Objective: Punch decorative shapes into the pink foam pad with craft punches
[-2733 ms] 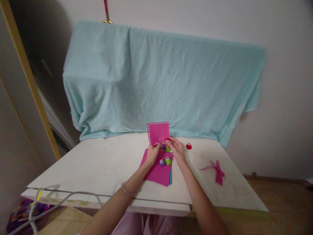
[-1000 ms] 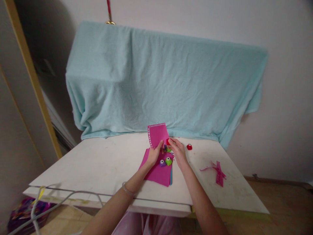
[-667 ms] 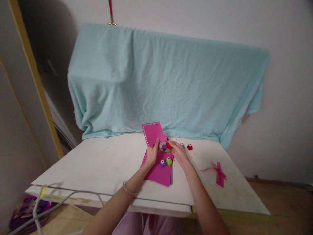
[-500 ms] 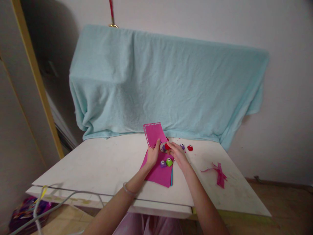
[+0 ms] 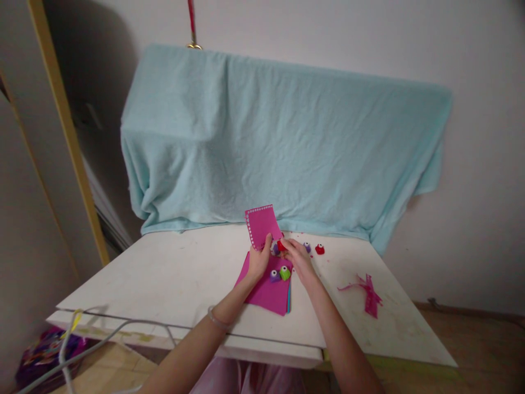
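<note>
My left hand (image 5: 260,261) pinches a pink sheet of paper (image 5: 263,225) at its lower edge, thumb on top. Small punched holes run along the sheet's top and left edges. Beside the sheet's lower right corner, my right hand (image 5: 298,256) is closed, its fingertips on a small red craft punch (image 5: 281,245); the fingers partly hide it. A purple punch (image 5: 275,249) shows between the hands. Below them, another purple punch (image 5: 274,276) and a green punch (image 5: 285,272), both with round white tops, rest on a stack of coloured paper (image 5: 266,298), pink uppermost.
On the white table (image 5: 164,273), another purple punch (image 5: 307,247) and a red punch (image 5: 320,249) stand beyond my right hand. Pink paper scraps (image 5: 371,295) lie at the right. A light blue cloth (image 5: 287,137) hangs behind. Grey cables (image 5: 123,324) cross the front left edge.
The view has shifted slightly. Both hands keep nearly the same place and hold, with the pink sheet still held up between them.
</note>
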Demonstrator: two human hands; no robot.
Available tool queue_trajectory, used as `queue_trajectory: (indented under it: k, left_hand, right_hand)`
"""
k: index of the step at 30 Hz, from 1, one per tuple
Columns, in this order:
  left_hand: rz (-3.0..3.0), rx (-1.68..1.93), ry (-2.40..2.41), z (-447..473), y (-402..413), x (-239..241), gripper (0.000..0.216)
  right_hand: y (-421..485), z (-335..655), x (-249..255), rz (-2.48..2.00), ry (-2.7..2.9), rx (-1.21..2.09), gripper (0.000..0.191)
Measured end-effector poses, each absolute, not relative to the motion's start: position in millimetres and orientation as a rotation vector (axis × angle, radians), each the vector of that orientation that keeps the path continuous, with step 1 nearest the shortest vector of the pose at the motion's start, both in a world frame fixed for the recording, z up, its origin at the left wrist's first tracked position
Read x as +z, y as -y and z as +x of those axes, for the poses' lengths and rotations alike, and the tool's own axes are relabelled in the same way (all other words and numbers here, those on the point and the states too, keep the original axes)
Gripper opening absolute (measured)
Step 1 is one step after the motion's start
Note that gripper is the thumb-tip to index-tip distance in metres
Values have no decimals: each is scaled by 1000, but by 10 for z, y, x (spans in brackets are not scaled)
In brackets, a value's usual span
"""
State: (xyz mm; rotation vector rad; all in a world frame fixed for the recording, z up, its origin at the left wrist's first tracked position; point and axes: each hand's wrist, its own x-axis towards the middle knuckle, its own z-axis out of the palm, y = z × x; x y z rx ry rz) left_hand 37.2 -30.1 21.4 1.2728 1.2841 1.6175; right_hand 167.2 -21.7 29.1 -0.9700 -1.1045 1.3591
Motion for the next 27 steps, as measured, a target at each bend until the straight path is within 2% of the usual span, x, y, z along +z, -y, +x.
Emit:
queue_trajectory:
  k: [27]
  left_hand:
    - [1336,1655,-1213,395,264,136,38]
  right_hand:
    - [152,1725,217,-1057,1080,1254,42]
